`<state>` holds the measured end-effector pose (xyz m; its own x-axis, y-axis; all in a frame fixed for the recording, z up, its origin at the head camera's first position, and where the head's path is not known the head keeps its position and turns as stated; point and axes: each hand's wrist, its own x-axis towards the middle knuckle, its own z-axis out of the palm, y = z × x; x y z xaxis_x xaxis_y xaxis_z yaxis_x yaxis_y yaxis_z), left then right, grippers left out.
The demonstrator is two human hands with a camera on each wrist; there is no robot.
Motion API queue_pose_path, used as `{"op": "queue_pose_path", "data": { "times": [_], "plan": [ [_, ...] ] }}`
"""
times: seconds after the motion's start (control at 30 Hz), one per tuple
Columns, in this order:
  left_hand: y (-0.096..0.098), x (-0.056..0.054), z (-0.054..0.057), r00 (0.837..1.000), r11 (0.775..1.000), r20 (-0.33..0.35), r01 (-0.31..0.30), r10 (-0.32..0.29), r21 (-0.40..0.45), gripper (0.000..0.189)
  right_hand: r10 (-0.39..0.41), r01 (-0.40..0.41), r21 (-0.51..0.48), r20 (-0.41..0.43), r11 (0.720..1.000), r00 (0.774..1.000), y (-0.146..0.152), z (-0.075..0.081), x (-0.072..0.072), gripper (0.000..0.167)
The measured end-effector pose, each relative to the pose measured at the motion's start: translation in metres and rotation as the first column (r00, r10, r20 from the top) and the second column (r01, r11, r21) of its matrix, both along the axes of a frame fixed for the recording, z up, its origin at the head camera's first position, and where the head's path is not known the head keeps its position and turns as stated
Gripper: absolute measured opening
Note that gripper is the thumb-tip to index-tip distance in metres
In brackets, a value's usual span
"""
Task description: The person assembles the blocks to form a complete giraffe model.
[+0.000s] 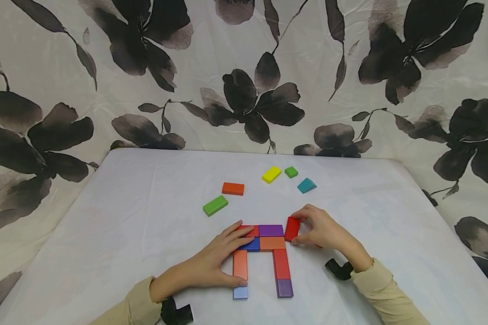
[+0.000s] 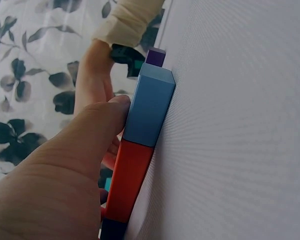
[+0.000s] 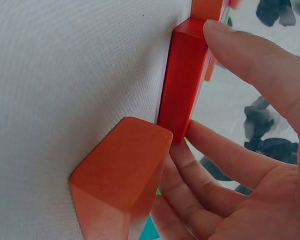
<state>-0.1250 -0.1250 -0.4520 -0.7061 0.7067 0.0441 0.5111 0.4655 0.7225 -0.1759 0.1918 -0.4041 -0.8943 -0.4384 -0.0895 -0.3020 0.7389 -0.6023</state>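
Observation:
Flat coloured blocks form a two-legged shape on the white table. My right hand [image 1: 323, 228] pinches a red block [image 1: 292, 229] between thumb and fingers, at the right end of the two top rows. The block stands slightly slanted beside the purple block [image 1: 270, 230] and the orange block [image 1: 273, 243]. My left hand [image 1: 207, 259] lies spread over the left side, fingertips on another red block [image 1: 251, 229] and the blue block [image 1: 250, 245]. Its thumb touches the left leg, where a salmon block [image 1: 240, 264] meets a light blue block [image 2: 151, 105]. The right leg is red [image 1: 282, 264] and purple [image 1: 285, 288].
Beyond the shape lie a green block [image 1: 215, 206], an orange block [image 1: 233, 188], a yellow block [image 1: 271, 174], a small green block [image 1: 291, 172] and a teal triangular block [image 1: 307, 185]. Another orange block [image 3: 122, 165] sits by my right fingers, mostly hidden in the head view.

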Motion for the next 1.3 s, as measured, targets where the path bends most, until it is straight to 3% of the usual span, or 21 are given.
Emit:
{"op": "queue_pose_path", "data": {
  "times": [1.3],
  "plan": [
    [-0.0017, 0.0012, 0.0018, 1.000, 1.000, 0.010, 0.009, -0.009, 0.013, 0.091, 0.003, -0.003, -0.003, 0.019, 1.000, 1.000, -0.0011, -0.0001, 0.0002, 0.054]
  ]
}}
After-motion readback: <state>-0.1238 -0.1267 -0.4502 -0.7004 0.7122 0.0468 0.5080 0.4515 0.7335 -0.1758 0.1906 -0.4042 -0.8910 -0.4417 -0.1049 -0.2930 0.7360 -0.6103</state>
